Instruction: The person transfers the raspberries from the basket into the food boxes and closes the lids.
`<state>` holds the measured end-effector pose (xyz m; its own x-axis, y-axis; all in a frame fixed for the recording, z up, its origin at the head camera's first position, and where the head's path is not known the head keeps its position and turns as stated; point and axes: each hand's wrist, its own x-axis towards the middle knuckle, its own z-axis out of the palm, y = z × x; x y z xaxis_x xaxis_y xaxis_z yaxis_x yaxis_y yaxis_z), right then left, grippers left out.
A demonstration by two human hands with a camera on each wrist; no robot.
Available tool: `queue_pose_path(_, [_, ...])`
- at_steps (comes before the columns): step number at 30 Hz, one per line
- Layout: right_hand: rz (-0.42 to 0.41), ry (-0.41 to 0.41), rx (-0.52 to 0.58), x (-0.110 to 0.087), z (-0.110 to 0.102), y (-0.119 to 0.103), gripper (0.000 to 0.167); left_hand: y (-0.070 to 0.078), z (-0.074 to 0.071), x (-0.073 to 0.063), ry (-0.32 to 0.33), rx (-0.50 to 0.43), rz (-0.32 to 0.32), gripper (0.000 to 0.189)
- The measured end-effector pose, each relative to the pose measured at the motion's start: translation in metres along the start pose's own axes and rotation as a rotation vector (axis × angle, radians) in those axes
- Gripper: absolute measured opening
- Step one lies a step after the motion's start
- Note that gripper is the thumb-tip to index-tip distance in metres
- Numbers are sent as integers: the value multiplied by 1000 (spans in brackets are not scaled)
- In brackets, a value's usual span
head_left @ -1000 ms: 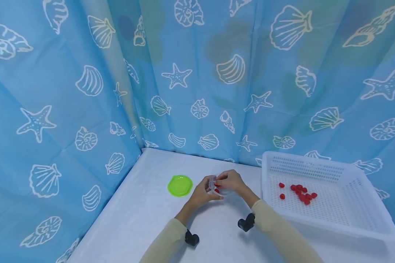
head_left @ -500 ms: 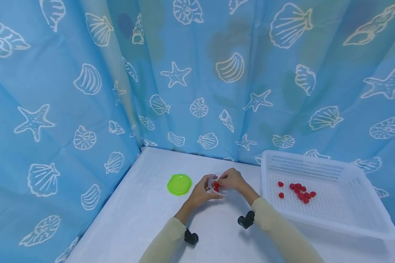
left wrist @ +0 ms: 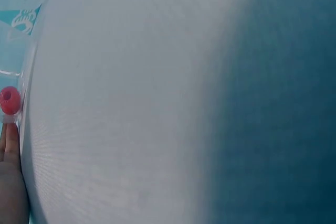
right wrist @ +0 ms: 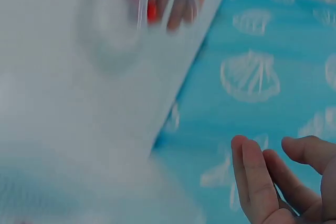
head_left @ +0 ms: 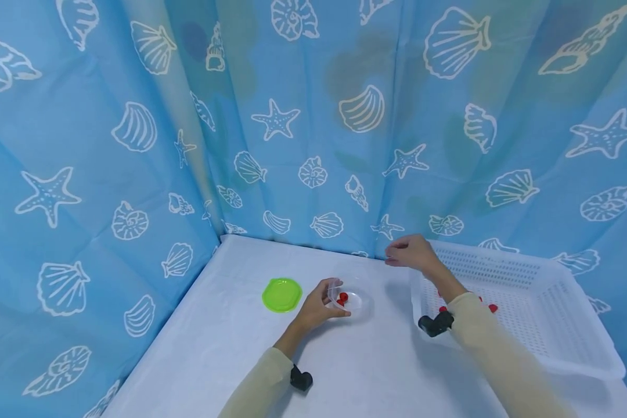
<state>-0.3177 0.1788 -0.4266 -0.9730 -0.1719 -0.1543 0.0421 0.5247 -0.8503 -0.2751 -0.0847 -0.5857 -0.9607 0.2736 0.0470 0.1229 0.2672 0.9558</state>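
Observation:
A clear plastic bowl (head_left: 357, 303) stands on the white table, with a couple of red raspberries (head_left: 343, 296) inside at its left. My left hand (head_left: 316, 307) holds the bowl from the left, fingers around the far side and thumb at the near side. In the left wrist view a raspberry (left wrist: 9, 100) shows through the clear plastic just beyond the fingers (left wrist: 11, 142). My right hand (head_left: 413, 253) hovers above the back left corner of the white basket (head_left: 540, 264). Its fingers are loosely bent, and the right wrist view shows nothing between fingers and thumb.
A bright green lid (head_left: 282, 295) lies flat on the table, left of the bowl. Several raspberries (head_left: 493, 308) lie in the perforated basket, partly hidden by the right forearm. A blue curtain (head_left: 292, 145) with white seashells hangs behind and to the left.
My right hand has left the bowl and moved right and up to the basket's back left corner. Raspberries now show in the bowl. My left hand keeps its hold.

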Motion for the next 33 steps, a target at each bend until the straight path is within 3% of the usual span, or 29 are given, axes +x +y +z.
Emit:
queue_pose_path(3, [17,27,-14,-6,-33,14,40,1,1,-2,-1,0,2,82])
queue_pose_path(6, [44,71,-113,-13,-59,32,45,2,2,-3,1,-4,6,82])
queue_pose_path(10, [51,106,-329,-17,-84,59,42,4,0,-3,-7,-4,5,81])
queue_pose_path(14, [47,53,-501,-20,-102,83,37,5,-1,-2,-19,10,3,82])
queue_pose_path(19, [127,-36,-576,-26,-109,103,41,3,0,0,-9,13,2,82])
queue_pose_path(24, [200,-49,-574,-29,-109,116,42,0,0,-1,-5,8,-22,82])
queue_pose_path(33, [244,-91,-576,-20,-107,127,37,1,0,-1,0,-3,-9,81])
